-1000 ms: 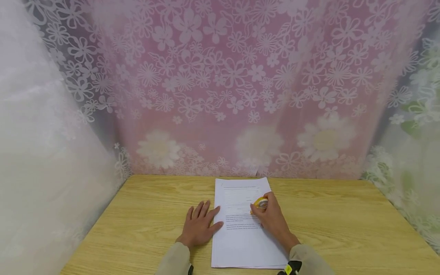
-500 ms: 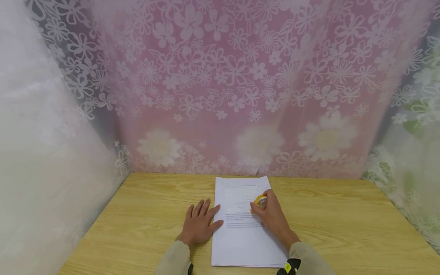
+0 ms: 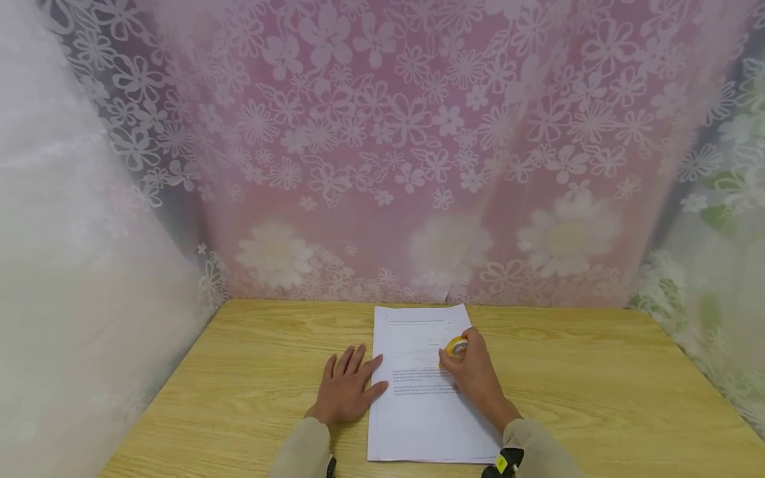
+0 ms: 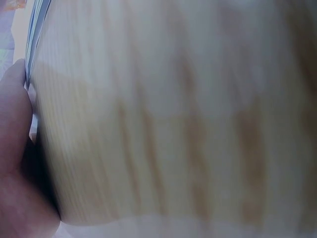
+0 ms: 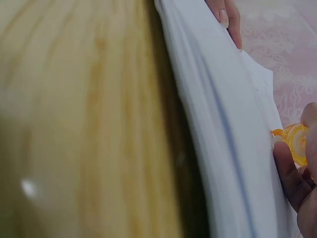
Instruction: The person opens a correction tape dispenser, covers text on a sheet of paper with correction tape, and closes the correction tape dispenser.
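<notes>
A stack of printed paper (image 3: 418, 425) lies on the wooden table, its top sheet bearing lines of text. My right hand (image 3: 478, 375) grips an orange, see-through correction tape (image 3: 457, 348) between thumb and fingers, its tip down at the sheet just above the upper paragraph. The same correction tape (image 5: 296, 141) shows at the right edge of the right wrist view, with its tip against the paper. My left hand (image 3: 346, 390) lies flat with fingers spread, thumb and index fingertips on the left margin of the stack. In the left wrist view the thumb (image 4: 17, 74) touches the paper edge.
The wooden table (image 3: 597, 385) reaches out on both sides of the stack. Behind it hangs a pink floral curtain (image 3: 382, 166), and pale sheeting (image 3: 78, 265) closes off the left side. A black wrist strap (image 3: 507, 461) sits over the right sleeve.
My right hand has shifted a little to the right along the sheet with the correction tape. The left hand has stayed in place on the margin.
</notes>
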Motion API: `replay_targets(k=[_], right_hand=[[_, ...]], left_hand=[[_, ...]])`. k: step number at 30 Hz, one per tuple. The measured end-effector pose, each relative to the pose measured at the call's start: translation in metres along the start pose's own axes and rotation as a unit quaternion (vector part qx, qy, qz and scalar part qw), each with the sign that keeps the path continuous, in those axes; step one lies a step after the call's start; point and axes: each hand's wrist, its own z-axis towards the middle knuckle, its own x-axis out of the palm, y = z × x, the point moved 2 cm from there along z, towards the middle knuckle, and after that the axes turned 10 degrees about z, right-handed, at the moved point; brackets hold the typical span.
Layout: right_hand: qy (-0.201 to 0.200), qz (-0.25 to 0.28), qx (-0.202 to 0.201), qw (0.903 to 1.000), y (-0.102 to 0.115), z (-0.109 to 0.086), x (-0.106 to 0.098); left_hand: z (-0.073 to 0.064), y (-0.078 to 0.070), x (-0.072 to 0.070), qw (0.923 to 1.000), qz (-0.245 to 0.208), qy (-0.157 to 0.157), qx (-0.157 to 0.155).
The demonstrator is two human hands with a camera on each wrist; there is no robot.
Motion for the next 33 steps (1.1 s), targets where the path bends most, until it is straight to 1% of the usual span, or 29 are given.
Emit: replay_targets(k=[3, 9, 16, 24, 30, 33], right_hand=[[0.001, 0.001, 0.0, 1.0, -0.002, 0.0, 0.0], [-0.004, 0.005, 0.001, 1.0, -0.004, 0.0, -0.003], [-0.006, 0.014, 0.006, 0.9999, -0.007, 0.0, -0.006], [-0.007, 0.035, 0.025, 0.9991, -0.009, -0.002, -0.008], [-0.009, 0.051, 0.043, 0.9977, -0.01, -0.001, -0.009], [-0.012, 0.051, 0.041, 0.9978, -0.01, -0.001, -0.01]], left_hand=[[0.0, 0.001, 0.001, 1.0, -0.003, 0.003, -0.001], [0.001, 0.002, 0.004, 0.9999, 0.006, 0.004, -0.009], [-0.001, -0.001, -0.002, 1.0, 0.006, 0.001, -0.002], [-0.005, -0.009, -0.011, 0.9997, 0.016, 0.018, -0.005], [-0.004, -0.009, -0.012, 0.9997, 0.016, 0.017, -0.007], [-0.004, -0.008, -0.011, 0.9998, 0.014, 0.01, -0.007]])
